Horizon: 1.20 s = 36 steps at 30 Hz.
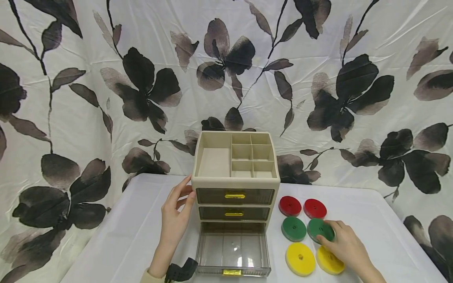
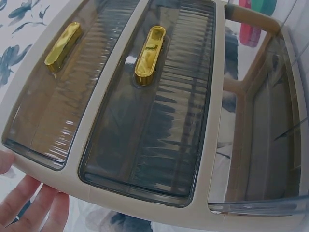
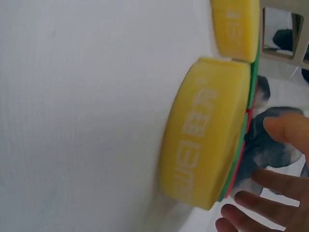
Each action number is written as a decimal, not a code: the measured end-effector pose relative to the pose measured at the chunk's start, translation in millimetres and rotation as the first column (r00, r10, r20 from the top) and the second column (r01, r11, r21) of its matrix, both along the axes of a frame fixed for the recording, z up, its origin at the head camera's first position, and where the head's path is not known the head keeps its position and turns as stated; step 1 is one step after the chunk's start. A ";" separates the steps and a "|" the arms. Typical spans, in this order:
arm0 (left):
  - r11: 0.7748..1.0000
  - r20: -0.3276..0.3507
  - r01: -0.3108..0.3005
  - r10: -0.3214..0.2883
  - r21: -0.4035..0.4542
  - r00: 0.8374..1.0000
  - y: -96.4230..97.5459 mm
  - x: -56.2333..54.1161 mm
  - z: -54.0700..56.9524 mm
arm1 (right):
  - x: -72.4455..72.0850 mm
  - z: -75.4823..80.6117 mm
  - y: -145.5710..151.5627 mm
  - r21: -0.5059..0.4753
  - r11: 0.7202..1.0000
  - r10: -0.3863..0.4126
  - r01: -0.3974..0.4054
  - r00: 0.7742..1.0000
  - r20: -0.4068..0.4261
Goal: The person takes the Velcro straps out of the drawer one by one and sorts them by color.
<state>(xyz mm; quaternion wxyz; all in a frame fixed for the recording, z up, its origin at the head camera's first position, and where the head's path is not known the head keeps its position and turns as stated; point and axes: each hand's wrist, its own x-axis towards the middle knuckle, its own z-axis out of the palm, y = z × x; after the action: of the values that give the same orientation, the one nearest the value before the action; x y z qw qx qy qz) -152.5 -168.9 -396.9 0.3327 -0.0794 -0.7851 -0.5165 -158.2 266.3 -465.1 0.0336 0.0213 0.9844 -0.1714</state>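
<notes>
A cream drawer organizer (image 1: pixel 235 182) with smoky drawer fronts and gold handles stands in the middle of the table. Its bottom drawer (image 1: pixel 233 245) is pulled out and divided inside. My left hand (image 1: pixel 177 212) touches the organizer's left side, fingers mostly straight and thumb near the front edge; fingertips (image 2: pixel 53 208) show beside the frame. My right hand (image 1: pixel 348 245) reaches over the right yellow roll (image 1: pixel 329 261), thumb and fingers spread about the right green roll (image 1: pixel 320 228). In the right wrist view a gap shows between thumb and fingers; contact with the green roll is unclear.
Left of these lie another green roll (image 1: pixel 293 228) and another yellow roll (image 1: pixel 301 259). Two red rolls, left (image 1: pixel 290 206) and right (image 1: pixel 315 208), lie behind. The organizer's top has open compartments (image 1: pixel 212 161). A floral cloth (image 1: pixel 226 102) hangs behind the white table (image 1: pixel 375 228).
</notes>
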 end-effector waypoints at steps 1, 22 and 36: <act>1.000 0.000 0.000 0.000 0.001 1.000 -0.1 0.0 -0.2 | 2.2 2.3 -1.6 -0.006 1.000 -0.005 0.005 1.000 -0.001; 1.000 -0.009 -0.003 0.003 -0.003 1.000 -0.8 0.5 -0.5 | 54.6 16.2 -52.7 -0.118 0.993 -0.003 0.005 1.000 0.017; 1.000 -0.001 -0.002 0.002 -0.002 1.000 -1.7 1.1 0.1 | 87.7 14.4 -99.1 -0.146 0.989 -0.034 0.028 0.998 -0.044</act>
<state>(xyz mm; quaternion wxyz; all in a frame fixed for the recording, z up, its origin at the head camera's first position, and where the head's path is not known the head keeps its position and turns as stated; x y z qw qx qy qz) -151.4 -170.6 -396.8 0.3336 -0.0791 -0.7854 -0.5154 -70.5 167.2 -450.7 0.0095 0.0300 0.9693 -0.2438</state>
